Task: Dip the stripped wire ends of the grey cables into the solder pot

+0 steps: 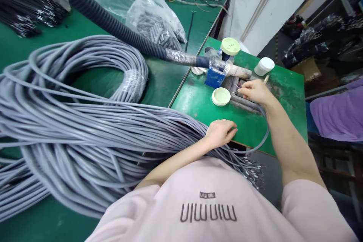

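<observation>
My right hand (pixel 254 91) is closed in a pinch on the end of a grey cable (pixel 266 130), whose thin stripped wires stick out past the fingertips. The wires are over a dark square-framed pot (pixel 246 102) set in the small green table; whether they touch its contents I cannot tell. The cable curves down from this hand towards the bundle. My left hand (pixel 221 133) lies over the bundle of grey cables (pixel 176 124) near the table edge, fingers loosely stretched and thumb apart, gripping nothing. Several loose cable ends (pixel 251 170) hang below it.
A ribbed hose (pixel 113 22) ends in a pale nozzle (pixel 239 71) beside the pot. Around it are a blue box (pixel 214 77), an open shallow lid (pixel 221 96), a yellow-lidded jar (pixel 230 46) and a white tub (pixel 264 66). A person in a purple top (pixel 340 111) is at right.
</observation>
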Action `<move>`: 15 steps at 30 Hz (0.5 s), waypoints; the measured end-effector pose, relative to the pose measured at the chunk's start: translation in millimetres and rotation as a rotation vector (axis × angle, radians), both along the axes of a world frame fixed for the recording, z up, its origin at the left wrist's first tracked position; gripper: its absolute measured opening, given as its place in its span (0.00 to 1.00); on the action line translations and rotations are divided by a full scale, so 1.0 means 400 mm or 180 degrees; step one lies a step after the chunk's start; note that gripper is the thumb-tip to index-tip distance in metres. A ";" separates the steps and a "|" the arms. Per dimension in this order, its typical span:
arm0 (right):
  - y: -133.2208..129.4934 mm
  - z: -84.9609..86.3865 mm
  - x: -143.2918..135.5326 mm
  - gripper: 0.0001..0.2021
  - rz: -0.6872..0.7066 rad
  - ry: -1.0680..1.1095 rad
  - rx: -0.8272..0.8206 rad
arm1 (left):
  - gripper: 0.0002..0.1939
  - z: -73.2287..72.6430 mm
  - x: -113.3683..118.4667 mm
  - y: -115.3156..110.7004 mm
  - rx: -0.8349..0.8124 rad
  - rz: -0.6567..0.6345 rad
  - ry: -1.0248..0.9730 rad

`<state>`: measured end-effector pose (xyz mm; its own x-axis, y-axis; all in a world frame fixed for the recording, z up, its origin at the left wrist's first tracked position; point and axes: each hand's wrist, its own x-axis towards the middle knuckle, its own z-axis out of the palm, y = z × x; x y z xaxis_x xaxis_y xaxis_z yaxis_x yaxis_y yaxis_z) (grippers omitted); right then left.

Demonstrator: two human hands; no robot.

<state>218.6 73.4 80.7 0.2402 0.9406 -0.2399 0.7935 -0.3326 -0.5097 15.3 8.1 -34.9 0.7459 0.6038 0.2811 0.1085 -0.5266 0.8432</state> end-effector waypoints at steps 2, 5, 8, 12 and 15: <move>-0.002 0.006 -0.035 0.16 0.0153 0.0000 0.0020 | 0.15 -0.001 -0.003 0.000 -0.0230 0.0091 -0.0218; -0.025 0.019 -0.084 0.16 0.0195 0.0120 0.0068 | 0.29 0.006 0.001 0.005 -0.0602 0.0246 -0.0597; -0.061 0.028 -0.121 0.14 0.0076 0.0389 0.0160 | 0.39 0.023 0.016 0.017 -0.0751 0.0338 -0.0755; -0.099 0.031 -0.133 0.12 -0.0129 0.0727 0.0434 | 0.37 0.033 0.033 0.018 -0.0541 0.0244 -0.0561; -0.119 0.037 -0.127 0.14 -0.0342 0.0947 0.0600 | 0.26 0.019 0.031 -0.003 -0.0231 0.0106 -0.0346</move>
<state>168.0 25.9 95.5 0.2857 0.9482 -0.1391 0.5669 -0.2842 -0.7732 27.6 7.0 -27.1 0.6928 0.6493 0.3138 0.0309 -0.4614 0.8866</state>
